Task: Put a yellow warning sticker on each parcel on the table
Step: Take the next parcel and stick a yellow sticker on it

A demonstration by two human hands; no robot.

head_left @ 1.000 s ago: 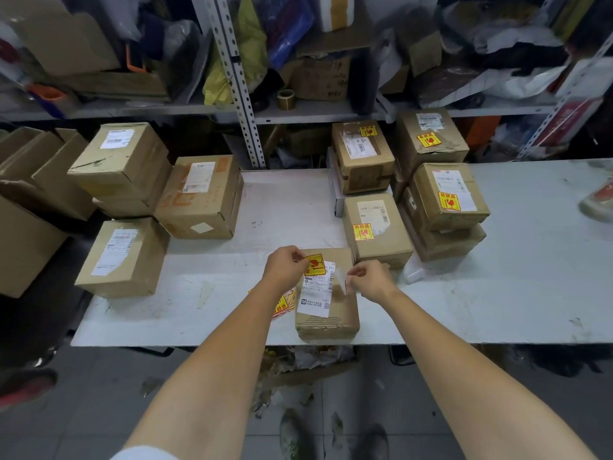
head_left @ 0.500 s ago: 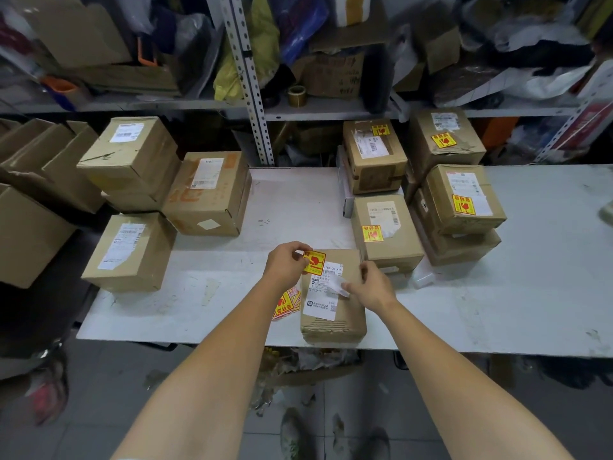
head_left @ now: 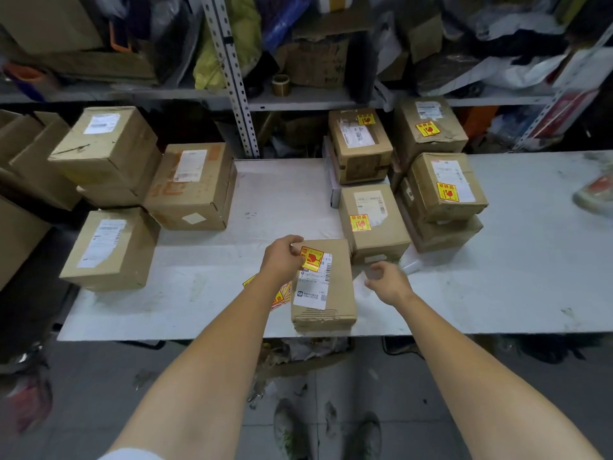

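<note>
A small brown parcel with a white label lies at the front edge of the white table. A yellow warning sticker lies on its top left corner. My left hand holds the sticker's left edge with curled fingers. To the right of the parcel, off it and above the table, my right hand pinches a small pale backing scrap. More yellow sticker sheets lie on the table, partly hidden under my left forearm.
Several stickered parcels are stacked behind and to the right. Three parcels bearing only white labels stand at the left. A cluttered metal shelf runs behind the table. A shoe lies at the right edge.
My right hand has left the parcel's label and moved right, off the box, carrying the pale scrap. The sticker now lies flatter on the parcel. My left hand stays at its edge.
</note>
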